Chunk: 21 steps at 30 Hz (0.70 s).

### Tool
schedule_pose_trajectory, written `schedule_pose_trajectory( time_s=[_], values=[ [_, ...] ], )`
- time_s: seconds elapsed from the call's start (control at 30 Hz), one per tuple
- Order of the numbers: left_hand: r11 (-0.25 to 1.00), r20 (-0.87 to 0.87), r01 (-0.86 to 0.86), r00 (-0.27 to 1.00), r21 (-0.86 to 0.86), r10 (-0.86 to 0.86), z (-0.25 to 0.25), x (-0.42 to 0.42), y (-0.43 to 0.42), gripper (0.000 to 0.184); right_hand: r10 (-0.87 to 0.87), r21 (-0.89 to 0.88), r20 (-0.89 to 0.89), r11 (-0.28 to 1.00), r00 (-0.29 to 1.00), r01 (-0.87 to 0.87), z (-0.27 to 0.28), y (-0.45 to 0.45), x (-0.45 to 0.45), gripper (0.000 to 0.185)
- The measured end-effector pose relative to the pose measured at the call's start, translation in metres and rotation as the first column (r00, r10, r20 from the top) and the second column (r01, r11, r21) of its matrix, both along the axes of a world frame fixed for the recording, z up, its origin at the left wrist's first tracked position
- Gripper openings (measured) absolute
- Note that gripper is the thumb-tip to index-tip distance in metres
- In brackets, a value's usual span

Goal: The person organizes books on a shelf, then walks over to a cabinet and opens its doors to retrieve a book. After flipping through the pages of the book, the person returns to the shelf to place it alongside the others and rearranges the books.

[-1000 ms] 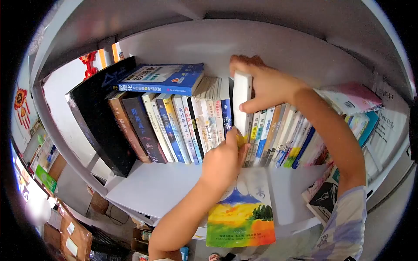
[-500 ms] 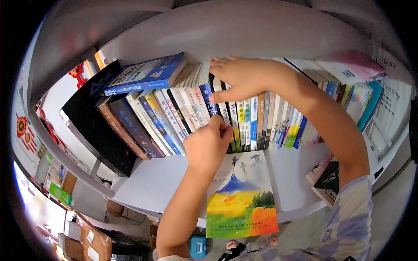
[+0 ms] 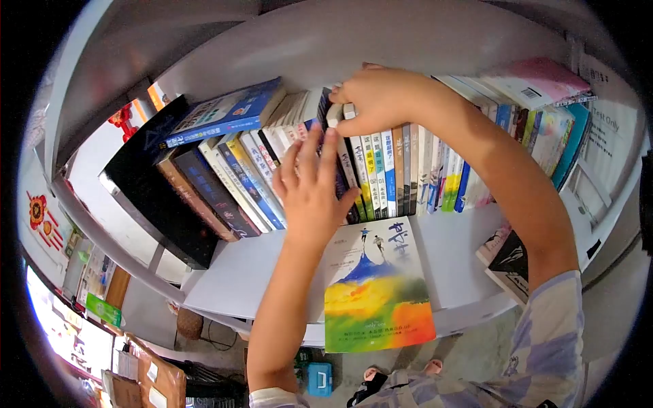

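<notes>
My left hand (image 3: 307,183) lies with its fingers spread against the spines near the middle of the book row, beside a dark blue book (image 3: 322,109). Bent over the top edges of neighbouring books, my right hand (image 3: 374,100) has its thumb and fingers around the top of a pale-edged book (image 3: 334,115). The fingers partly hide that book. A yellow-spined book (image 3: 367,173) stands just right of it. Below both hands, a book with a blue, yellow and orange cover (image 3: 377,292) lies flat, its lower part projecting past the shelf's front edge.
A thick blue book (image 3: 228,112) rests across the row's left end, beside a black upright box or binder (image 3: 153,183). Pink-covered material (image 3: 544,81) lies on the right-hand books. A dark-covered book (image 3: 507,262) lies at the white shelf's (image 3: 231,289) right. A blue case (image 3: 320,379) is on the floor.
My left hand has gone from a closed pinch at the spines to spread fingers slightly higher up. My right hand's fingers have drawn in over the book tops. The view has shifted slightly.
</notes>
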<state>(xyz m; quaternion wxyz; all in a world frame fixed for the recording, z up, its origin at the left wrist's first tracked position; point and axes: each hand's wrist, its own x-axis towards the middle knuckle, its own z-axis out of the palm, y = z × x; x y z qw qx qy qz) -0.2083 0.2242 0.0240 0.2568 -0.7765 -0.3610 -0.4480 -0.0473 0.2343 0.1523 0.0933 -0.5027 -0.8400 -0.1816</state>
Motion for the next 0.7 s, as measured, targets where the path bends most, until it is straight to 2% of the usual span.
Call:
schedule_pose_trajectory(
  time_s=[0.1, 0.2, 0.3, 0.4, 0.57, 0.7],
  values=[
    [0.999, -0.031, -0.006, 0.999, -0.032, 0.005, -0.006, 0.003, 0.004, 0.101, -0.052, -0.099, -0.048, 0.994, 0.998, 0.047, 0.005, -0.014, -0.004, 0.057],
    [0.998, -0.095, 0.022, 0.995, -0.054, -0.027, -0.006, 0.004, 0.007, 0.108, 0.033, 0.003, -0.04, 0.999, 0.999, -0.033, -0.01, -0.007, 0.009, 0.059],
    [0.991, -0.211, -0.002, 0.977, -0.132, -0.026, -0.006, 0.001, 0.004, 0.115, 0.051, 0.103, 0.064, 0.993, 0.997, -0.057, -0.018, -0.014, 0.017, 0.061],
    [0.991, -0.268, -0.006, 0.963, -0.131, -0.03, -0.01, -0.001, 0.007, 0.12, 0.013, 0.128, 0.018, 0.992, 1.0, -0.015, -0.024, -0.017, 0.016, 0.062],
    [0.995, -0.282, -0.002, 0.959, -0.099, -0.026, -0.014, 0.0, 0.01, 0.128, -0.014, 0.043, -0.088, 0.999, 0.996, 0.018, -0.02, -0.028, 0.01, 0.065],
    [0.994, -0.266, 0.099, 0.958, -0.041, -0.106, -0.007, -0.01, 0.003, 0.103, -0.029, 0.074, -0.098, 0.997, 0.995, 0.036, -0.029, -0.016, 0.013, 0.066]
  ],
)
